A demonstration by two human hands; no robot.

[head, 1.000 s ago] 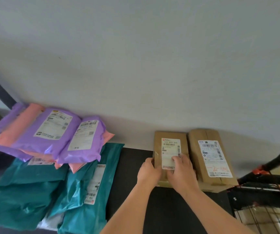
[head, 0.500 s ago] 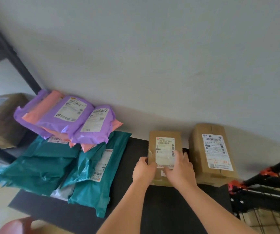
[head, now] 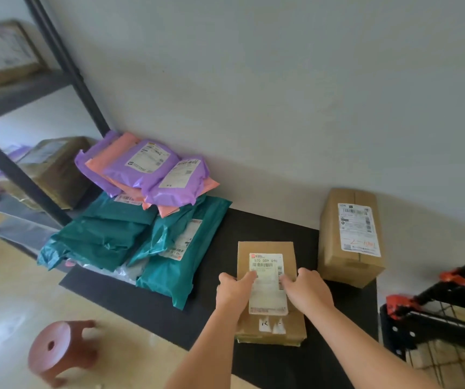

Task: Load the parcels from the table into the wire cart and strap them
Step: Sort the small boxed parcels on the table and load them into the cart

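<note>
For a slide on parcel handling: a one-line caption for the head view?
Left hand and right hand grip a labelled cardboard box at the black table, wire cart at right.

Black table (head: 267, 228); teal mailers (head: 107, 234) piled at its left; small carton (head: 290, 248) mid-front; larger carton (head: 333, 234) back right.

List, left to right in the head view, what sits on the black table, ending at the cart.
Pile of teal plastic mailer bags → small brown cardboard box with a white label → larger brown cardboard box → black wire cart with orange-red fittings. Purple plastic mailers atop the teal pile are left out.
</note>
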